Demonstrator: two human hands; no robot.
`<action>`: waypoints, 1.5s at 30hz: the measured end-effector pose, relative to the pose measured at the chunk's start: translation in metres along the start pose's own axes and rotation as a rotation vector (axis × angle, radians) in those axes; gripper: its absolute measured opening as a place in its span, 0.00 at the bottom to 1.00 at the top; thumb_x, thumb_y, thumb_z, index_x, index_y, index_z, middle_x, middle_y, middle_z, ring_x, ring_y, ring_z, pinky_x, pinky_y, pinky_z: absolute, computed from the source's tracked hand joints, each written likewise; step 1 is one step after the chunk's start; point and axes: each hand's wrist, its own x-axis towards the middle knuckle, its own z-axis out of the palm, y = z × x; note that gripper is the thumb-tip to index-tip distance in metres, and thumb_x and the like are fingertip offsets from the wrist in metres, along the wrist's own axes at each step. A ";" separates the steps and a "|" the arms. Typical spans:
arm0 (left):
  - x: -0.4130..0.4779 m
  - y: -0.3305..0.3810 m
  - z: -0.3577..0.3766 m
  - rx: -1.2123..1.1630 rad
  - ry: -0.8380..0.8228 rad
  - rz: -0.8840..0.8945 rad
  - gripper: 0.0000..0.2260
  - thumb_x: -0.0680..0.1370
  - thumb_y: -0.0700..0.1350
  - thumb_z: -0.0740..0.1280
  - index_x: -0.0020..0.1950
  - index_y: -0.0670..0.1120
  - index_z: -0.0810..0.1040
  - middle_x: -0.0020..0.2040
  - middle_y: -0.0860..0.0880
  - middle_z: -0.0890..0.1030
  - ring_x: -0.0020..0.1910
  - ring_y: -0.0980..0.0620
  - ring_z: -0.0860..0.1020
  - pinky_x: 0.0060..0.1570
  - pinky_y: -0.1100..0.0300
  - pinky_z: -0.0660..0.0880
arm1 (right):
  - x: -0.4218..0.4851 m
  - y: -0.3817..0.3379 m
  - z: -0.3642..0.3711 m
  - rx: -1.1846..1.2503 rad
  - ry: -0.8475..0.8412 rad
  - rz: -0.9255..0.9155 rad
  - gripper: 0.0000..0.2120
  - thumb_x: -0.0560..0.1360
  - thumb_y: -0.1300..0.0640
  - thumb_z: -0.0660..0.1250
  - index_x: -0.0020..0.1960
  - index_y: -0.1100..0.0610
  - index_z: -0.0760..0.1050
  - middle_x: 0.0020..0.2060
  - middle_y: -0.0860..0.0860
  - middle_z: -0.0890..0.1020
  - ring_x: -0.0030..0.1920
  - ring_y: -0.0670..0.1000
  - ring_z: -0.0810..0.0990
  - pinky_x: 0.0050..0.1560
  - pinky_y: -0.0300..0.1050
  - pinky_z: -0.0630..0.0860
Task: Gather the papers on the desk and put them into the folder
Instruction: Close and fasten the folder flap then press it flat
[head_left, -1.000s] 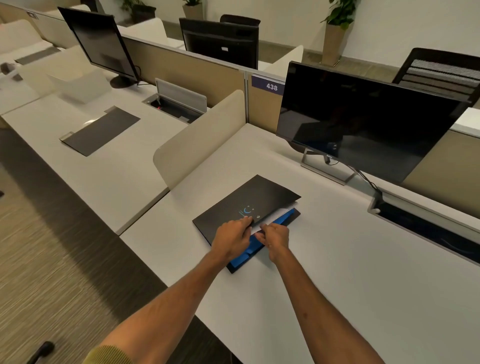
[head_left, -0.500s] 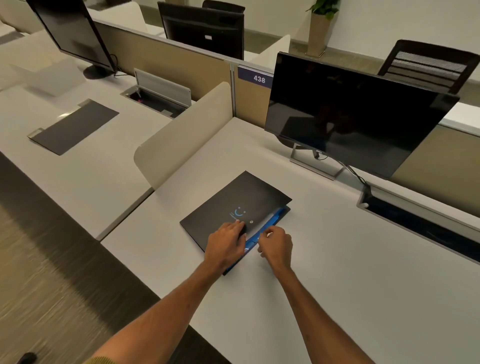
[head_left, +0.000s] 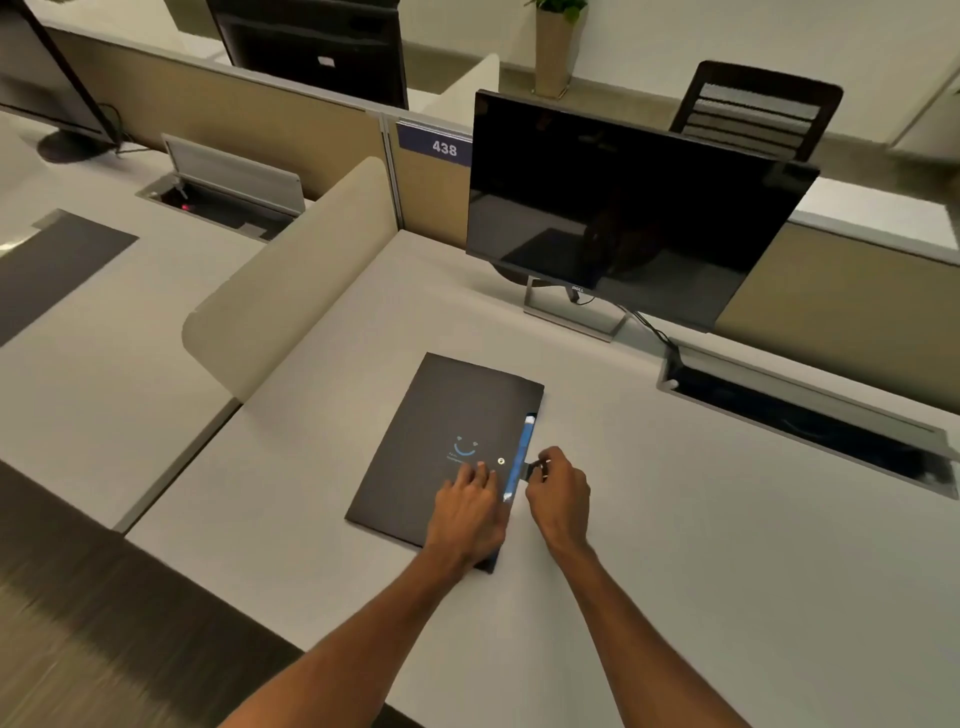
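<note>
Lying flat on the black folder (head_left: 447, 447), the left hand (head_left: 467, 512) hides its near corner; the right hand (head_left: 558, 493) pinches maybe a small dark tab (head_left: 531, 470) beside it.

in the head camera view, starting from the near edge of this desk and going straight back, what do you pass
Left hand pressing flat on the black folder → monitor on its stand → blue 438 label on the partition → potted plant by the far wall.

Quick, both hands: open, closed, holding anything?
Left hand: open, flat on the folder cover.
Right hand: fingers pinched on the folder's small dark tab.
</note>
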 end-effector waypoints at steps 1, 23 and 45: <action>0.001 -0.001 0.001 -0.003 0.000 0.015 0.25 0.86 0.60 0.58 0.78 0.48 0.71 0.77 0.47 0.75 0.74 0.45 0.75 0.69 0.48 0.78 | 0.001 0.000 0.000 0.013 0.005 0.007 0.12 0.83 0.57 0.69 0.65 0.59 0.77 0.56 0.58 0.87 0.53 0.57 0.87 0.55 0.45 0.82; 0.022 -0.058 0.008 0.032 -0.079 0.256 0.32 0.90 0.56 0.50 0.89 0.51 0.36 0.89 0.51 0.38 0.90 0.48 0.41 0.90 0.45 0.48 | -0.026 0.006 0.029 -0.079 -0.081 -0.287 0.26 0.84 0.60 0.67 0.80 0.56 0.68 0.77 0.56 0.71 0.77 0.54 0.72 0.76 0.44 0.72; 0.028 -0.050 0.007 0.125 -0.170 0.244 0.32 0.90 0.55 0.53 0.89 0.52 0.40 0.90 0.52 0.44 0.90 0.44 0.43 0.90 0.43 0.46 | -0.010 -0.008 0.029 -0.093 -0.220 -0.112 0.22 0.87 0.52 0.59 0.78 0.58 0.67 0.74 0.57 0.73 0.70 0.57 0.77 0.71 0.52 0.77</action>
